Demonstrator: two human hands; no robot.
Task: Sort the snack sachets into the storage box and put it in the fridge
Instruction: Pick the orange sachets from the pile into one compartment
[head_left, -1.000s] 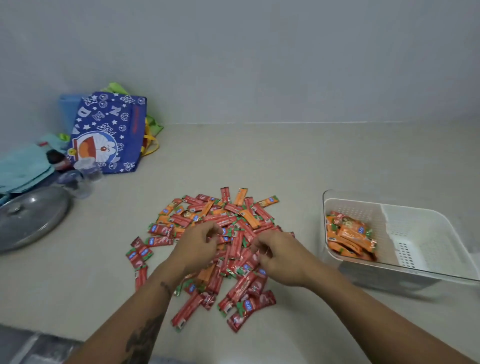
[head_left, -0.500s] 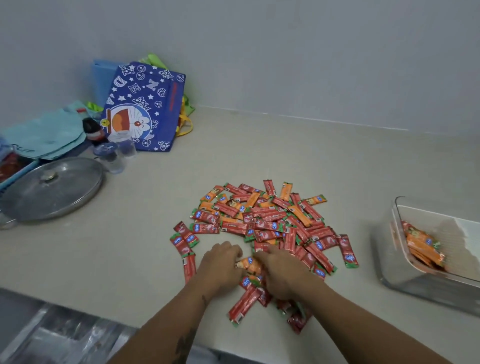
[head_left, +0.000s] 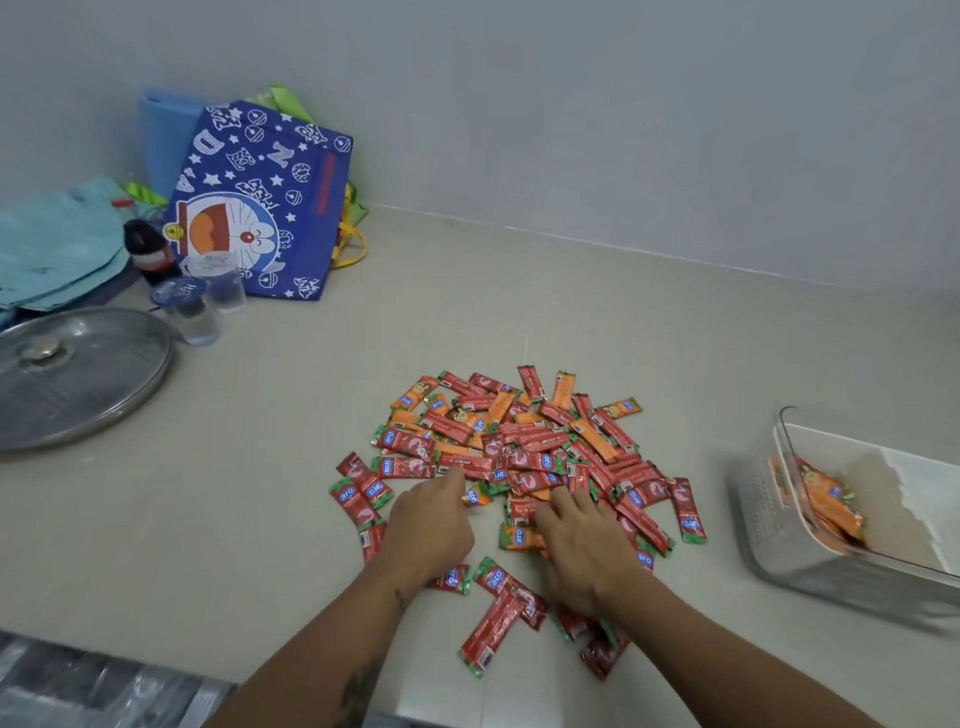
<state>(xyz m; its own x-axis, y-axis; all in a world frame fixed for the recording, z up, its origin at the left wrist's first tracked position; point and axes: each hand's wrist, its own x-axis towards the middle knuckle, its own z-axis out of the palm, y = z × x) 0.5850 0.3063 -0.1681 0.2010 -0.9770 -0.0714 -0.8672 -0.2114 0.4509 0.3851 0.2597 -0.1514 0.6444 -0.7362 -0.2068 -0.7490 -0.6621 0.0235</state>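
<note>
Where the print can be read, the snack sachets (head_left: 519, 457) carry a blue oval marked "aro"; they are slim, glossy foil sticks, most red with green ends, some orange, heaped loosely at the centre of the frame on the smooth beige desk (head_left: 649, 322); the left hand (head_left: 431, 525) lies palm down on the heap's lower left edge, fingers (head_left: 451, 480) held together and reaching onto a red sachet; the right hand (head_left: 584, 551) rests flat on the lower middle, fingers (head_left: 566, 506) slightly spread over the packets, gripping nothing visible; at the right edge the clear plastic storage box (head_left: 779, 530), with a perforated white liner, holds several orange sachets; at upper left a blue cartoon-print bag (head_left: 265, 202) shows scattered white letters and stars; a round metal lid (head_left: 78, 374) lies left of centre.
</note>
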